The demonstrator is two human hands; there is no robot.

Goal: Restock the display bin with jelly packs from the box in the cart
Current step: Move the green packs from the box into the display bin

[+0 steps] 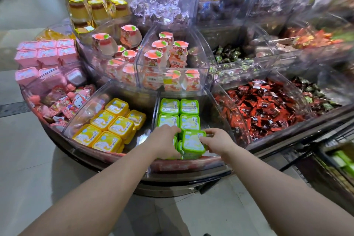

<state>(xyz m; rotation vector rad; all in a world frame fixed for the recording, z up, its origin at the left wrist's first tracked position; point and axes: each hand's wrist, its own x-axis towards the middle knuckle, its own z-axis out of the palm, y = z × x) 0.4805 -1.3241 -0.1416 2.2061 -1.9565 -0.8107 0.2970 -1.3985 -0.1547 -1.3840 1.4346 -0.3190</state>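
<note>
Head view, lower centre: left hand (165,141) and right hand (216,141) both grip green jelly packs (193,142) in the display bin (218,109). 4 packs sit behind; restocking looks partway, with more green packs blurred in the cart (342,161) at lower right.

My left hand (165,141) and my right hand (217,141) are both bare: no gloves, no rings that I can make out, no watch or band at either wrist. My forearms are bare too, with no sleeve reaching into view anywhere along them.
</note>
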